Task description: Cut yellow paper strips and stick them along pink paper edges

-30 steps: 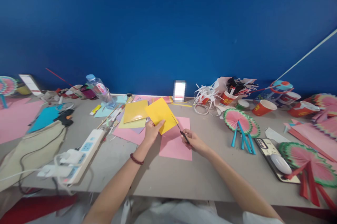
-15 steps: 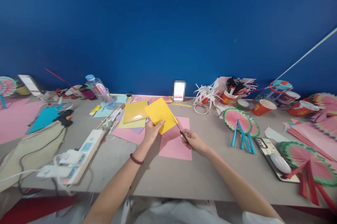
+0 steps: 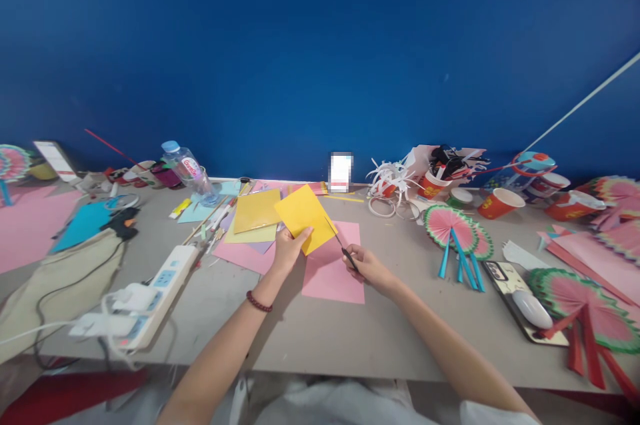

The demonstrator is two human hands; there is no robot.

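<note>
My left hand pinches a yellow paper sheet by its lower edge and holds it tilted above the grey table. My right hand grips small black-handled scissors, whose blades point up and left at the sheet's right edge. Under both hands lies a pink sheet. More yellow, pink and purple sheets are stacked just left of it.
A white power strip with plugs and a beige bag lie at the left. A water bottle stands at the back left. Pink-green paper fans, red cups, white paper strips and a computer mouse crowd the right.
</note>
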